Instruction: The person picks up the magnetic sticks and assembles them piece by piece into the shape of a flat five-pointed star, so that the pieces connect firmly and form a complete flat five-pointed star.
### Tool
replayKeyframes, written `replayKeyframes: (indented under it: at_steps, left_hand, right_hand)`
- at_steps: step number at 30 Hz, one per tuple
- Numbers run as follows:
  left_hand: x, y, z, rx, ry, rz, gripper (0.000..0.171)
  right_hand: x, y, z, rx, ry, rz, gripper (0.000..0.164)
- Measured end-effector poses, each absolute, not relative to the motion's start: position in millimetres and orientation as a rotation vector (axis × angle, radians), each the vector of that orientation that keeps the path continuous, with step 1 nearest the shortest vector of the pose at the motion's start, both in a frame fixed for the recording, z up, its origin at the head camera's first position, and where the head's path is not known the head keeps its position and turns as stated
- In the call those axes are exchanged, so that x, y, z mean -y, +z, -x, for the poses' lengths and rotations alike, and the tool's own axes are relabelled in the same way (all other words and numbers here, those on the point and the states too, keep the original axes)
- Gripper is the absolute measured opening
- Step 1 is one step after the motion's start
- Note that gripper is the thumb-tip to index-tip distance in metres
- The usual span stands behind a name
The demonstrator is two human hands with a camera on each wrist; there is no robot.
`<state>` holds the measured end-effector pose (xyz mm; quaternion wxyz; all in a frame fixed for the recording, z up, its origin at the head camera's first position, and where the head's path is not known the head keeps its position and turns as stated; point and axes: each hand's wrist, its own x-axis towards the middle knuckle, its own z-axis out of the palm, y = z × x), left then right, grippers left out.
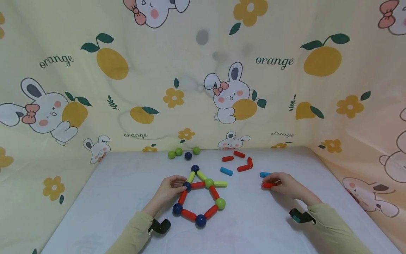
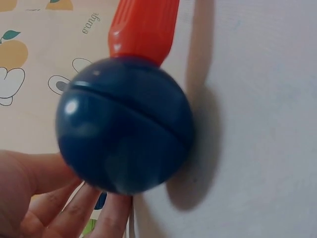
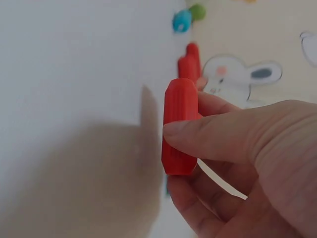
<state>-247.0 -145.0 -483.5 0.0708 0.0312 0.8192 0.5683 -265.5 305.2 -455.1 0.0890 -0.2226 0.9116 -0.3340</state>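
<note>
On the table lies a five-sided ring of red rods (image 1: 188, 215) joined by dark blue balls (image 1: 201, 221) and green balls (image 1: 220, 203). Two yellow-green rods (image 1: 201, 175) rise from its far side to another dark blue ball (image 1: 195, 169), and a third yellow-green rod (image 1: 221, 183) sticks out rightward. My left hand (image 1: 166, 190) holds the ring's far-left dark blue ball (image 1: 188, 187) with curled fingers. A nearer dark blue ball (image 2: 124, 129) hides part of those fingers in the left wrist view. My right hand (image 1: 287, 186) pinches a loose red rod (image 3: 181, 104) between thumb and fingers.
A blue rod (image 1: 264, 174) lies just beyond my right hand, and another blue rod (image 1: 226, 171) lies farther left. Several loose red rods (image 1: 227, 158) are scattered toward the back. Near the patterned backdrop (image 1: 177, 70) sit green balls (image 1: 171, 154) and a dark blue ball (image 1: 188, 156).
</note>
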Motion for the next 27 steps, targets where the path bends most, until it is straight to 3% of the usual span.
replayKeyframes:
  at_steps: [16,27]
  left_hand:
    - [147,-485,249,-2.436,1.739,-0.081,0.031]
    - [148,-488,251,-2.451,1.728,-0.08,0.032]
  right_hand:
    - [-207,-450,265,-2.563,-0.968,1.025,0.028]
    - [-175,-460,262,-2.444,-0.919,1.082,0.029]
